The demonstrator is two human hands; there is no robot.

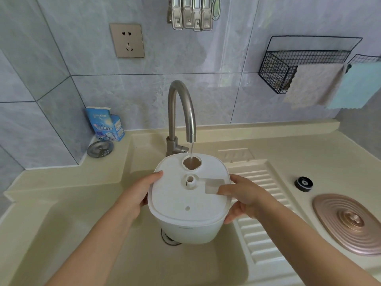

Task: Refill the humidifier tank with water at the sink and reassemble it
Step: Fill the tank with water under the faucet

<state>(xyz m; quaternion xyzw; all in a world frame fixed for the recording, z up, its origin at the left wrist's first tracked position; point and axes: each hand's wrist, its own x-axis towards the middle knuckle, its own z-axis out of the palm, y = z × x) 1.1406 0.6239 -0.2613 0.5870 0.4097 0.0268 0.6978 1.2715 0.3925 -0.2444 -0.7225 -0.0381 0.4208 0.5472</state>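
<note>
The white humidifier tank [185, 203] is held upside down over the beige sink [144, 261], its flat base facing up. A thin stream of water runs from the steel faucet [181, 112] into the round fill hole [192, 163] at the tank's far edge. My left hand [142, 193] grips the tank's left side, thumb on the top rim. My right hand [243, 195] grips the right side, thumb lying across the top near a grey rectangular patch. The sink drain [168, 238] shows under the tank.
A ribbed drainboard [259, 203] lies right of the sink, with a small black cap [303, 184] and a ridged rose-gold lid [350, 221] beyond it. A blue box [105, 123] and metal sink strainer [100, 148] sit at the back left. Wire baskets with cloths hang on the wall.
</note>
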